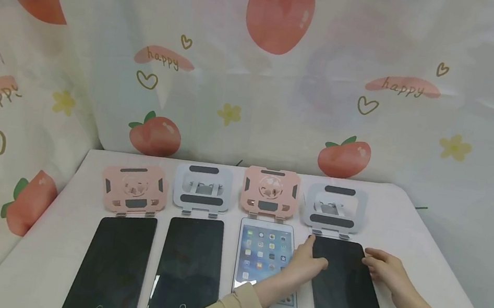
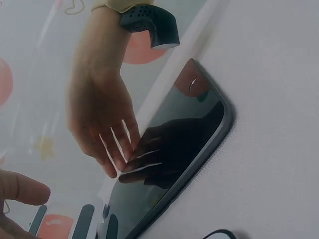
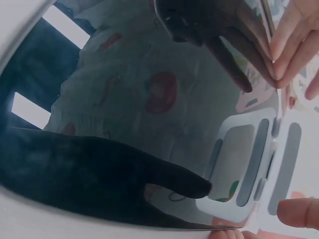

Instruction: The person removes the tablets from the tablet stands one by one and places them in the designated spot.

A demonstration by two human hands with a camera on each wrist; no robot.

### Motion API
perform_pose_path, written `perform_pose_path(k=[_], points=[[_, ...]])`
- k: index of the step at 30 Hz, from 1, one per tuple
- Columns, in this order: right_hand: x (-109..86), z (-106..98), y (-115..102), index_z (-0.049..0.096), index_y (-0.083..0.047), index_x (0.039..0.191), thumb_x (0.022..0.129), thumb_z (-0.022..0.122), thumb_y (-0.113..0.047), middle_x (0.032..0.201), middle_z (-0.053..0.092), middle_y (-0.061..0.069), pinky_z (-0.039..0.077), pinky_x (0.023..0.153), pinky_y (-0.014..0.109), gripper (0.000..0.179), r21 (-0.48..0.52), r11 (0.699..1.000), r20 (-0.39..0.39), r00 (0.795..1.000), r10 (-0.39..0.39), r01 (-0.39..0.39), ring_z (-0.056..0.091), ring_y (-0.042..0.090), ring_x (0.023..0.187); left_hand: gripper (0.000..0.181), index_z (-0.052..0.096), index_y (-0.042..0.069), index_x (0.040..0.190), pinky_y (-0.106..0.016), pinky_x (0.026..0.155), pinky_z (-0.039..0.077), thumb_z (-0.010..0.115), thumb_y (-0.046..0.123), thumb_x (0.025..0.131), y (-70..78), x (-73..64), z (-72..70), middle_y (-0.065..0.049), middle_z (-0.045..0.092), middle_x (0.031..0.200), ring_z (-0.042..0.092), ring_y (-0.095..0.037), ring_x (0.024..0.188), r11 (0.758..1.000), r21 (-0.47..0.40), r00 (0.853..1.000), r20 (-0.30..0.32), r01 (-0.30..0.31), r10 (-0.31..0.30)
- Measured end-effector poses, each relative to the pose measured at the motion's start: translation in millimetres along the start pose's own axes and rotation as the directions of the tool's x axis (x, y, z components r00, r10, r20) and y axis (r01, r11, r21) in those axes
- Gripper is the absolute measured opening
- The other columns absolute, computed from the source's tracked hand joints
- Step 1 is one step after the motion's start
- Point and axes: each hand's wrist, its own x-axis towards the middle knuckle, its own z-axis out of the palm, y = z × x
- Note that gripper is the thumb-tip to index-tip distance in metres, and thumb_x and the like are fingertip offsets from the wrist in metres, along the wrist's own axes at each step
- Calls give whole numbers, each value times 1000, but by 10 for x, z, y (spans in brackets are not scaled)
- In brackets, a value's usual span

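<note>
A dark-screened tablet (image 1: pixel 344 288) lies face up at the right end of a row. At its upper left corner is my left hand (image 1: pixel 299 266), the fingertips at the edge and the thumb held apart from the screen. My right hand (image 1: pixel 391 274) is at the upper right edge; in the left wrist view its fingers (image 2: pixel 119 144) are straight, with the tips at the tablet's side. The right thumb (image 3: pixel 299 214) stands off the glass. Just beyond the tablet stands a light blue tablet stand (image 1: pixel 332 221), raised, with dark pads.
Further left lie a white tablet with a lit screen (image 1: pixel 262 248) and two dark tablets (image 1: pixel 189 261). Behind them stand two pink stands (image 1: pixel 268 207) and another blue stand (image 1: pixel 201 200). A patterned cloth (image 1: pixel 255 97) hangs behind the white table (image 1: pixel 436 291).
</note>
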Motion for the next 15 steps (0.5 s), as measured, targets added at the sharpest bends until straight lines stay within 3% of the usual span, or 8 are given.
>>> perform_pose_path(k=[5, 9, 13, 15], points=[[368, 67, 318, 33, 8, 142, 95, 50, -31, 137, 43, 36, 55, 82, 38, 63, -7, 999, -6, 999, -38, 38, 59, 40, 108, 73, 34, 9, 147, -61, 114, 26, 59, 15, 79, 12, 19, -154, -17, 35, 152, 30, -37, 143, 999, 7, 998, -35, -51, 51], [586, 130, 513, 31, 2, 145, 96, 48, -39, 137, 43, 32, 48, 92, 55, 66, -33, 996, -32, 996, -82, 81, 49, 45, 120, 72, 33, 9, 148, -59, 115, 24, 57, 15, 81, 41, -2, -318, -18, 31, 154, 27, -38, 144, 997, 31, 995, -71, -74, 76], [413, 144, 251, 30, 3, 144, 96, 48, -37, 138, 38, 34, 40, 94, 66, 65, -50, 988, -45, 988, -148, 146, 40, 50, 124, 71, 30, 9, 150, -60, 115, 22, 55, 13, 84, 42, -74, -537, -18, 27, 156, 23, -39, 145, 990, 66, 990, -63, -124, 129], [250, 175, 23, 34, 3, 142, 96, 51, -32, 136, 41, 32, 46, 87, 60, 60, -84, 980, -89, 979, -185, 178, 43, 48, 121, 70, 27, 8, 151, -62, 114, 23, 52, 13, 86, 28, -120, -666, -18, 25, 156, 22, -40, 145, 981, 111, 984, -52, -161, 168]])
